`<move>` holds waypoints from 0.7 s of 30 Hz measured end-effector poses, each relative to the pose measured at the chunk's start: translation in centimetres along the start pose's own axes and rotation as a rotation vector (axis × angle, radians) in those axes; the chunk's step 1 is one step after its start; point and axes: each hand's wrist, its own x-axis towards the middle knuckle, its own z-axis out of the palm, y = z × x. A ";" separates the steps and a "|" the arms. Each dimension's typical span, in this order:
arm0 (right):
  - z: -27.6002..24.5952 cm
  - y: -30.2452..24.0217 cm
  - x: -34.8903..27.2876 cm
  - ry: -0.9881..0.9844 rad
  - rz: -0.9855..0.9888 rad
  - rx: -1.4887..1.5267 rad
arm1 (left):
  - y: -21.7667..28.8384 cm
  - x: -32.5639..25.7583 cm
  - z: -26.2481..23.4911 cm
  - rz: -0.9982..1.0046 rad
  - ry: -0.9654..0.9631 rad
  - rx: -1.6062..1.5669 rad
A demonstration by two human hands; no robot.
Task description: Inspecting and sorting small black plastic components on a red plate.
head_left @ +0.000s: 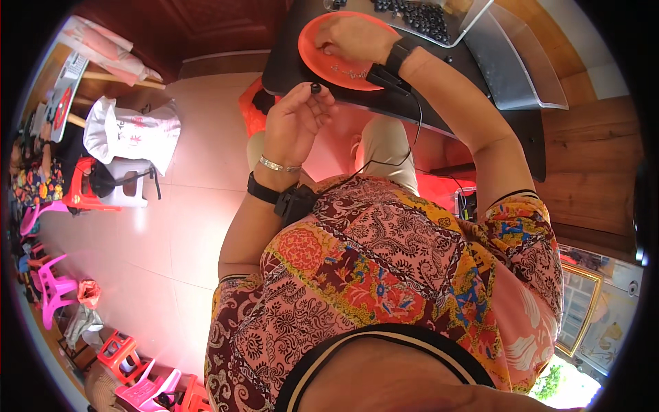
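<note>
My left hand (298, 123) is raised in front of the table's near edge. Its thumb and index finger pinch a small black cap-like piece (316, 88), while the other fingers curl loosely. Over the far left part of an orange-red plate (371, 84) is my right hand (353, 38), with fingers bent down and fingertips pressed together. Whatever those fingertips hold is too small to make out. Small silvery metal pieces (351, 71) lie scattered in the near part of the plate, below my right wrist.
A clear tray of black pieces (419, 19) stands behind the plate on the dark table (439, 110). At the table's right is a translucent grey bin (522, 69). A white sack (137, 130) and plastic stools (58, 292) are on the left. A thin cable (420, 130) hangs between my wrists.
</note>
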 end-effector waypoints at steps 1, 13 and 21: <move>0.3 0.6 0.2 -0.005 -0.018 -0.012 | 0.0 0.0 0.0 -0.008 0.000 -0.002; -5.3 -3.7 -1.5 0.159 0.243 0.461 | 1.1 1.1 2.2 -0.005 -0.031 0.023; -3.4 -8.7 -6.5 0.371 0.255 1.373 | 0.7 2.1 3.4 -0.037 -0.135 0.064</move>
